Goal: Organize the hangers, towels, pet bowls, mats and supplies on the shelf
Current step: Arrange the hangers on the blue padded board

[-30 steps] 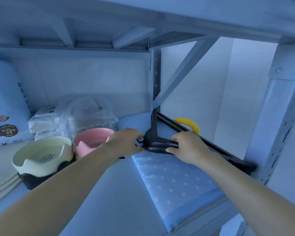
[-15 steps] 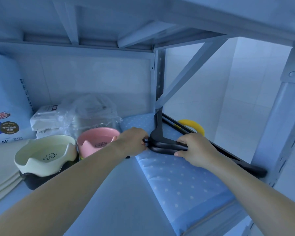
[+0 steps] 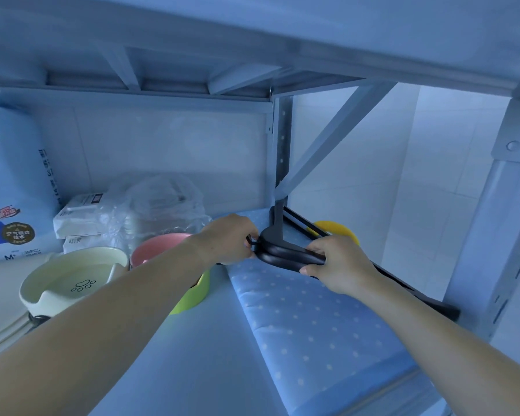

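Left hand (image 3: 231,238) and right hand (image 3: 339,262) grip, fingers curled, the black hangers (image 3: 285,255) (count unclear) atop one dotted mat (image 3: 312,325). Three pet bowls (image 3: 159,247) stand alongside.

Home storage corner, pale metal shelving rack (image 3: 281,145) standing against white tiled wall (image 3: 373,175), cream paw-print pet bowl (image 3: 72,274) and pink ceramic pet bowl (image 3: 159,247) sitting inside

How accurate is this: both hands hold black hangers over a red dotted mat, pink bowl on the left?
One error: the head view shows the dotted mat is blue, not red. The left hand and right hand hold the black hangers, pink bowl on the left.
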Demonstrator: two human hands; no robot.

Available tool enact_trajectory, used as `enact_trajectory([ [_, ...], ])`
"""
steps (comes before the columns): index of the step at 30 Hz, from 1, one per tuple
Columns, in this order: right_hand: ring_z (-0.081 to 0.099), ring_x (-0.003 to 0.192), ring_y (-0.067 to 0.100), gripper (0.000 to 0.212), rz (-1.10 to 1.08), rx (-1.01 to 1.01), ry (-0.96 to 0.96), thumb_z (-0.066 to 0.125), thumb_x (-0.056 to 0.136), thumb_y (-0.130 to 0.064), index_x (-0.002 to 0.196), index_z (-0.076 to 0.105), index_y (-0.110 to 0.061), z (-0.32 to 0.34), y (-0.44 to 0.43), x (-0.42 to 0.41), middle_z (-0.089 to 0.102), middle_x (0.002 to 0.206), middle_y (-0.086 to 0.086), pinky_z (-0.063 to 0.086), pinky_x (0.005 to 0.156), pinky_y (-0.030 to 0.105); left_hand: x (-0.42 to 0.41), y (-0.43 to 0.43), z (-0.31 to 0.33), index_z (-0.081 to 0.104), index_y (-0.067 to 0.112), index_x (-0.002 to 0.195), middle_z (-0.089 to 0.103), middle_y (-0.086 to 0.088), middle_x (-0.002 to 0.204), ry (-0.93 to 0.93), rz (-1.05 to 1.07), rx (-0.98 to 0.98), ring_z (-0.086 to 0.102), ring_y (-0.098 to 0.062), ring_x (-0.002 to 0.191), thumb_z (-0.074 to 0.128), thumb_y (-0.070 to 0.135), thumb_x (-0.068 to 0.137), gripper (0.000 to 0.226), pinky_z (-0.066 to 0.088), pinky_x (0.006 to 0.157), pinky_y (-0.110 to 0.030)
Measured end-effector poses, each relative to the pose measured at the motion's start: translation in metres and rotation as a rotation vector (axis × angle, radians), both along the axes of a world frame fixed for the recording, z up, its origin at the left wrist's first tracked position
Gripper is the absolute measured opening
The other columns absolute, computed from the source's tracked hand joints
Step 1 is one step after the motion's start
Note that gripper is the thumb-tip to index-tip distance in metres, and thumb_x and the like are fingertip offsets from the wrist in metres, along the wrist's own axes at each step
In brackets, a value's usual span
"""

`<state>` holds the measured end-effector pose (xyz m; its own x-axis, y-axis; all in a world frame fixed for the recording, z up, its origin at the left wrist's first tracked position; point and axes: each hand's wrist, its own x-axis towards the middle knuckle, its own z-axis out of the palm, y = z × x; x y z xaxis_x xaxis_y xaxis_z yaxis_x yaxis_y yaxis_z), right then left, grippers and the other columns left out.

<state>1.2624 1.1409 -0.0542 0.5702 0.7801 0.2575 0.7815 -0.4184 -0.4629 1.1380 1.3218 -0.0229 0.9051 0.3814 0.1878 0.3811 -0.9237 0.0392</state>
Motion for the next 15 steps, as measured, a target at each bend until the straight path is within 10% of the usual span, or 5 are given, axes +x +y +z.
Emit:
enact_trajectory([
  [15, 0.043, 0.057, 0.016, 0.026, -0.015, 0.051, -0.042, 0.069, 0.082, -0.029, 0.084, 0.063, -0.004, 0.003, 0.014, 0.008, 0.05, 0.065, 0.006, 0.029, 0.05, 0.027, -0.044, 0.016, 0.017, 0.063, 0.032, 0.104, 0.06, 0.019, 0.101, -0.354, 0.079, -0.246, 0.057, -0.006, 0.095, 0.046, 0.044, 0.093, 0.024, 0.041, 0.081, -0.024],
])
